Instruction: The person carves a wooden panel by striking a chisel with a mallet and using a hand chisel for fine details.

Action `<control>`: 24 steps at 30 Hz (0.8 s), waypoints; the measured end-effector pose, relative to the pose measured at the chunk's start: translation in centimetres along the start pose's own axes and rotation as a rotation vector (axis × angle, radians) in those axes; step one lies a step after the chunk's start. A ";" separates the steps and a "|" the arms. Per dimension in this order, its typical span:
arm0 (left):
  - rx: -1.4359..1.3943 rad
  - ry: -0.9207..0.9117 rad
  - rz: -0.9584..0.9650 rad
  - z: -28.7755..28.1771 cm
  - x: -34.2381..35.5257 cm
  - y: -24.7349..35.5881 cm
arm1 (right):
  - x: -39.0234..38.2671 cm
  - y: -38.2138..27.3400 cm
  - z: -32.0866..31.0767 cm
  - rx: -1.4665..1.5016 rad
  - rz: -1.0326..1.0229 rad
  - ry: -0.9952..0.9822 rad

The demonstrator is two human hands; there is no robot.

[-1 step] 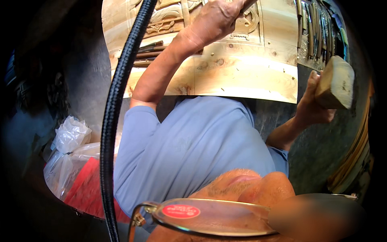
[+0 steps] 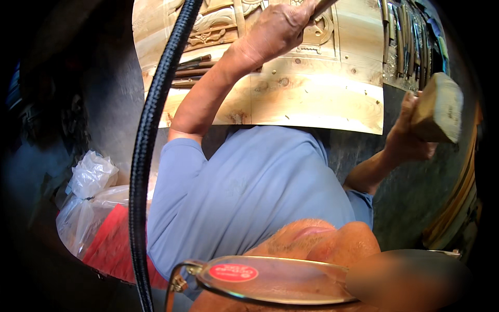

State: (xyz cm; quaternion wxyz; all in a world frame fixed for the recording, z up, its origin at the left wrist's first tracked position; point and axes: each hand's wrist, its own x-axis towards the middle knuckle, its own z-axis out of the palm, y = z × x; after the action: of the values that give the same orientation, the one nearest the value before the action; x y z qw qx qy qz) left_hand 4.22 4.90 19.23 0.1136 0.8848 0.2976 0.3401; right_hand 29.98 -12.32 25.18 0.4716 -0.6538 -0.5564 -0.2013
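My left hand [image 2: 278, 30] is closed around a brown-handled chisel [image 2: 323, 7] above the carved wooden panel [image 2: 312, 99]. The handle slants up to the right; its blade is hidden by my hand and the picture's top edge. Off the panel's right front corner, my right hand [image 2: 404, 136] grips a wooden mallet [image 2: 440, 108] with a thick, blocky pale head. Relief carving [image 2: 215, 36] with scrolls and leaves covers the far part of the panel. Several more chisels [image 2: 195, 70] lie on the panel left of my left forearm.
A row of long-handled carving tools [image 2: 408, 41] lies at the far right, beside the panel. Curved wooden boards [image 2: 457, 192] stand at the right rim. To the left are a clear plastic bag [image 2: 91, 179] and a red surface [image 2: 112, 239]. A black braided cable [image 2: 148, 130] crosses the view.
My right hand and the mallet have shifted slightly to the right. The left hand stays almost in place on the chisel.
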 end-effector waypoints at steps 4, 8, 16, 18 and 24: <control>0.028 -0.109 -0.002 -0.2 0.1 0.7 | 5.0 1.3 0.6 0.302 0.052 0.151; -0.003 -0.050 0.000 -0.1 -0.1 1.1 | 9.7 0.5 1.3 0.438 -0.007 0.186; 0.052 -0.135 0.015 0.8 0.5 0.5 | 11.5 -1.1 2.4 0.472 -0.065 0.180; 0.087 -0.136 0.011 0.8 0.1 0.2 | 11.6 -0.6 2.5 0.456 -0.075 0.170; 0.011 -0.236 0.036 0.8 0.7 0.2 | 11.4 0.1 2.8 -0.075 -0.368 0.157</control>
State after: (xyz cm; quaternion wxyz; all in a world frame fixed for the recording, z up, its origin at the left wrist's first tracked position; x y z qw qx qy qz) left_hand 5.25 5.19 19.09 0.1367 0.9245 0.2680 0.2341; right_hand 32.78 -3.84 32.82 0.4441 -0.5404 -0.6203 -0.3550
